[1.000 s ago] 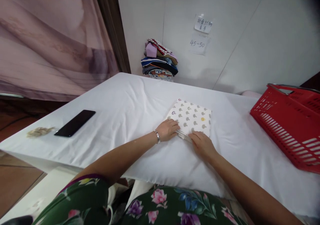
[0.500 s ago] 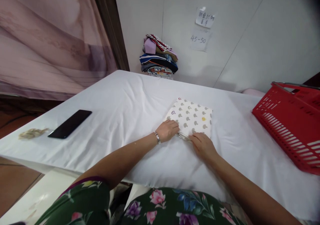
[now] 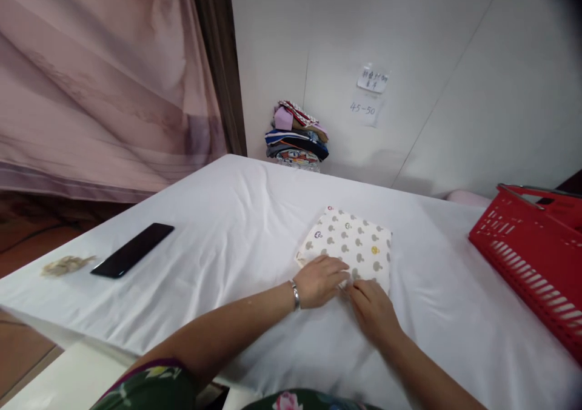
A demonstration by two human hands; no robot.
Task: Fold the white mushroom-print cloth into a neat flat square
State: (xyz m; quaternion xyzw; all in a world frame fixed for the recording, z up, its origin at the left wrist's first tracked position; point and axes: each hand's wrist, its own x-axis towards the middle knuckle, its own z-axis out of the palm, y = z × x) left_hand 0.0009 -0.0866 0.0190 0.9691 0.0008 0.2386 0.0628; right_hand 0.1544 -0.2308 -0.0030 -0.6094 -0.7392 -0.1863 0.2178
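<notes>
White cloth printed with grey mushroom-like shapes is laid on the desk, already folded into a flat, compact packet. Its near edge is held pinched in the closed grip of the right hand; over the same edge the left hand is laid just beside, though how tightly its fingers are closed cannot be told. Folding is judged to be largely done: only the near edge seems unsettled, and its neatness is hidden under the fingers. Right of the cloth, well apart, a red basket is set. Far left of the cloth, a black phone and a tan tuft are placed. Beyond the cloth, a stack of folded fabrics is seen against the wall.
</notes>
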